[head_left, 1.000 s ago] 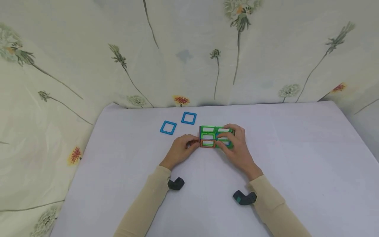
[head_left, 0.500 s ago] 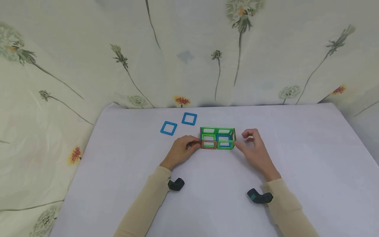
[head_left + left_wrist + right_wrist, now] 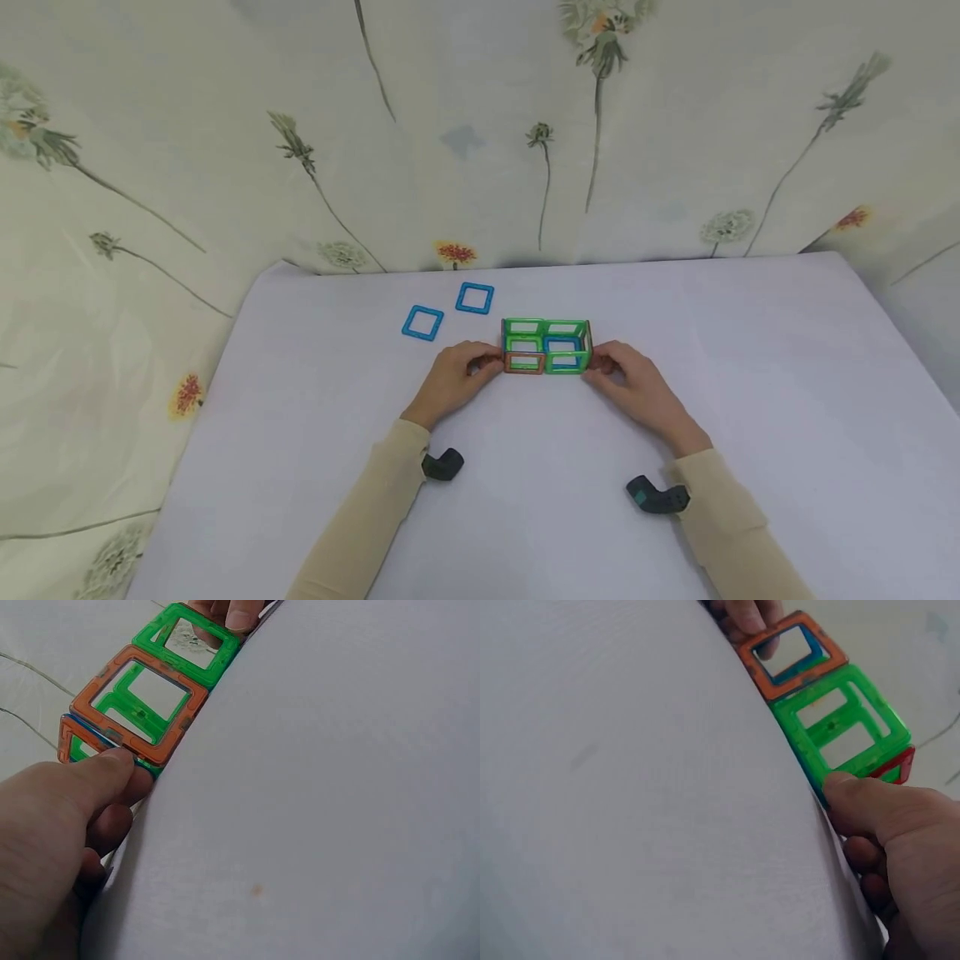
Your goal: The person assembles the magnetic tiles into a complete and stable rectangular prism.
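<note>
An open-topped box of magnetic tiles (image 3: pixel 564 357) stands on the white table, its frames green, orange, blue and red. At its left end my left hand (image 3: pixel 455 377) holds the lower corner, the thumb touching the orange tile (image 3: pixel 88 712) in the left wrist view. My right hand (image 3: pixel 637 390) holds the opposite end; in the right wrist view its thumb lies on the lower corner of the green tile (image 3: pixel 799 735). The other fingers of both hands are curled and partly hidden behind the box ends.
Two loose blue square tiles, the nearer tile (image 3: pixel 423 322) and the farther tile (image 3: pixel 475 298), lie flat behind the left hand. The white tabletop (image 3: pixel 750 358) ends at a back edge against a flower-patterned cloth (image 3: pixel 480 133).
My right hand has let go inside the box, moved right and away from it, then come in to hold its right end. My left hand stays at the left end.
</note>
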Tool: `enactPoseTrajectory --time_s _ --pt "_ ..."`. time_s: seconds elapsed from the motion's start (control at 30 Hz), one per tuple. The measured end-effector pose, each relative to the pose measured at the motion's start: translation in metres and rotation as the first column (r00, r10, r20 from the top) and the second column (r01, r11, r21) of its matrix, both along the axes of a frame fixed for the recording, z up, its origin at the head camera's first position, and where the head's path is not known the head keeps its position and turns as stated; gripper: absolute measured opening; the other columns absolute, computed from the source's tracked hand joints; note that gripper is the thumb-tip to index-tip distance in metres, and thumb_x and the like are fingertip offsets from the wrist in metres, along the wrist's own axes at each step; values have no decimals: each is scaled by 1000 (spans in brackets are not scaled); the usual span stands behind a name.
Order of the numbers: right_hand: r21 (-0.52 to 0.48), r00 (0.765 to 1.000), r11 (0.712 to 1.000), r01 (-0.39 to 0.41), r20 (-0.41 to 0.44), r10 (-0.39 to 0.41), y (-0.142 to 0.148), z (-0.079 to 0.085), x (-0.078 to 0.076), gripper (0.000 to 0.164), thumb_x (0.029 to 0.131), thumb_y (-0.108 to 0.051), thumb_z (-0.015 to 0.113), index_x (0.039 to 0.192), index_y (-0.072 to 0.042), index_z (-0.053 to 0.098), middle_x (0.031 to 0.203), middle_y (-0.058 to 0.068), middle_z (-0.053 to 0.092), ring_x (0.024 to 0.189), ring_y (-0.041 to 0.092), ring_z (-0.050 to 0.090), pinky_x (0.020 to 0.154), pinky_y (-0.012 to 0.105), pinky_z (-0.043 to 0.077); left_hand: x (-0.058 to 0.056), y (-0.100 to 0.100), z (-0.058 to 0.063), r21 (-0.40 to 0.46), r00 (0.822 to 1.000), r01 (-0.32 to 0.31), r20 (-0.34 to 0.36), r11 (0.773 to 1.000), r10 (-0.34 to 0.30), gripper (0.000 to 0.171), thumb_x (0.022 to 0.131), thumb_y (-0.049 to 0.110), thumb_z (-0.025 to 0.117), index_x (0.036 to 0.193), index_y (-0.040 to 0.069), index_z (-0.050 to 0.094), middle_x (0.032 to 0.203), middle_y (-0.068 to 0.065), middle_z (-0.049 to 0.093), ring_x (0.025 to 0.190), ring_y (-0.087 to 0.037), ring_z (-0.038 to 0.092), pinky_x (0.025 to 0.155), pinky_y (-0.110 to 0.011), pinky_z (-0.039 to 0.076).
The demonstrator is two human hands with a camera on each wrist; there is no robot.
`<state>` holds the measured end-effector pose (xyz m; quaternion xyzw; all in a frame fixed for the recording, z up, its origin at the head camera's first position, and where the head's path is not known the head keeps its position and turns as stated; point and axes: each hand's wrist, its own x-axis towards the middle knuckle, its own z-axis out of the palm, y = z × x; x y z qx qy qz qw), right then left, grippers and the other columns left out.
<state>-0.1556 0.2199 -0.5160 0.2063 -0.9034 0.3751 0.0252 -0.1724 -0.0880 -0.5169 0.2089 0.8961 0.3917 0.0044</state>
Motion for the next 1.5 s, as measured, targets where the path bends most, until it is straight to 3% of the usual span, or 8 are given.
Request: enactPoseTrajectory --time_s 0.27,0.63,0.83,1.07,1.2,1.33,1.5 --pt "16 997 1000 13 -71 -12 -7 0 1 20 87 -18 68 105 -16 60 94 -5 61 85 7 54 75 25 46 0 0 2 -7 1000 -2 7 1000 2 25 91 30 63 113 18 68 91 7 65 76 -9 49 65 -20 42" --pt "10 998 999 35 -61 -35 -9 3 5 19 88 -19 67 105 -15 60 93 -4 61 83 6 52 74 26 44 1 1 4 10 1000 22 -20 1000 -22 22 91 26 62 110 17 69 91 7 66 75 -6 50 65 -19 43" --pt "8 997 999 39 -68 -38 -7 2 6 19 88 -19 67 105 -15 60 93 -5 61 84 6 53 75 26 45 0 1 7 64 1000 -11 7 998 11 18 93 16 59 108 18 69 97 7 69 73 -7 50 64 -19 43" --pt "6 997 999 40 -70 -40 -7 2 7 20 88 -20 67 106 -15 60 94 -5 61 84 6 53 74 25 46 -3 -3 12 99 999 -18 44 995 14 19 94 22 58 111 23 67 97 10 66 79 -6 53 69 -22 46" --pt "-13 996 1000 28 -82 -29 -6 1 7 20 88 -18 67 106 -15 61 93 -6 61 84 5 52 74 23 46 -12 -7 18 70 1000 -13 28 997 12 20 96 24 55 113 24 66 99 11 64 87 -4 55 76 -24 49" --pt "-16 997 999 29 -78 -30 -4 0 7 21 87 -18 68 107 -15 61 93 -6 61 84 5 52 74 24 45 -31 -10 31 6 999 5 -33 1000 -5 22 95 21 56 115 20 64 102 7 63 93 -8 55 81 -28 49" --pt "-6 997 999 32 -65 -32 -3 -1 8 21 87 -19 68 107 -16 60 93 -6 60 84 6 51 75 26 44 -53 -11 43 -159 996 -16 -86 987 2 32 90 18 63 122 16 61 113 -3 58 104 -19 51 90 -37 45"
